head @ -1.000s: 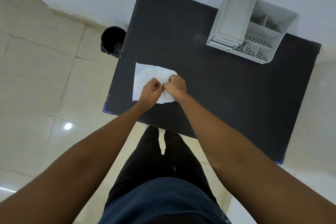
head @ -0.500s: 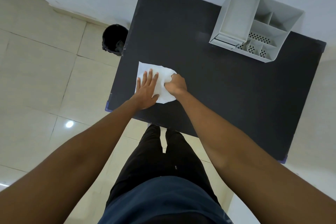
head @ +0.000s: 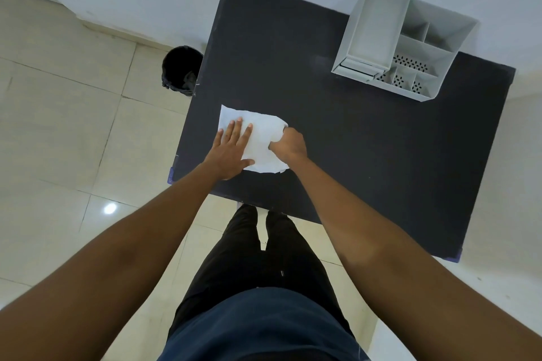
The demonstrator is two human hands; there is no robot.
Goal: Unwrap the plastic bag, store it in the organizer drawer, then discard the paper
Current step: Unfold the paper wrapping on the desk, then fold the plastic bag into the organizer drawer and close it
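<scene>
A white crumpled sheet of paper [head: 262,132] lies spread near the front left corner of the black table [head: 352,141]. My left hand [head: 230,149] rests flat on the sheet's left half, fingers apart, pressing it down. My right hand [head: 289,145] is closed into a fist on the sheet's right edge, pinching something there; the plastic bag itself cannot be made out under the fingers. The white desk organizer [head: 401,53] stands at the far right of the table, with its small drawer [head: 360,67] at the front left.
A black waste bin [head: 180,69] stands on the tiled floor just past the table's left edge. A white wall runs behind the table. My legs are at the table's near edge.
One second ago both hands pinched together at the paper's middle. The left hand has since opened and flattened on the sheet, while the right fist has drawn toward the paper's right edge.
</scene>
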